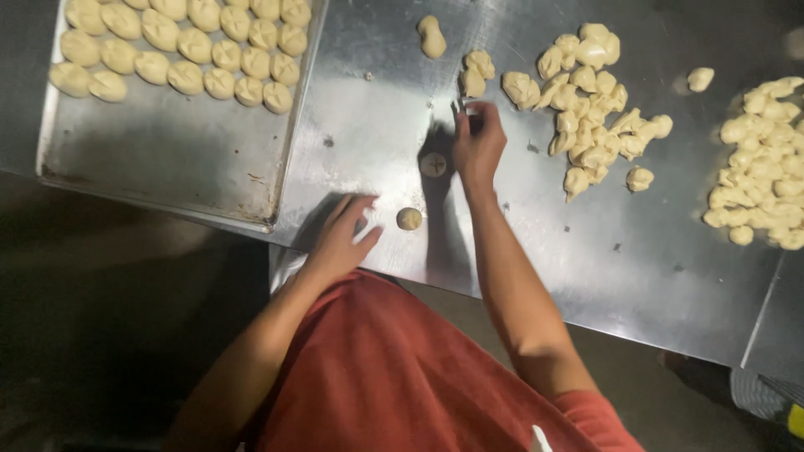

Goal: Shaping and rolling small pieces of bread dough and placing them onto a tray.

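Red cloth of the person's shirt (394, 377) fills the bottom of the view, and both bare arms reach up from it onto a scuffed stainless-steel worktable (636, 268). Left hand (342, 238) lies flat near the table's front edge, fingers spread and holding nothing. Just beside it, not touching, sits a small round ball of pale dough (409, 218). Right hand (479, 142) is pinched narrow around a small thin metal tool (461, 106), poised just above and beside a second round dough ball scored with a cross (433, 164).

By the look of it, the marking step is in hand: one ball cut, one plain. A next move would call for a light, centred press so the ball keeps its shape.

Beyond the right hand lies a loose heap of rough pale dough lumps (586, 100); another heap (762, 159) sits well apart. At far left, a metal baking tray (167, 159) holds rows of shaped pieces (184, 42).
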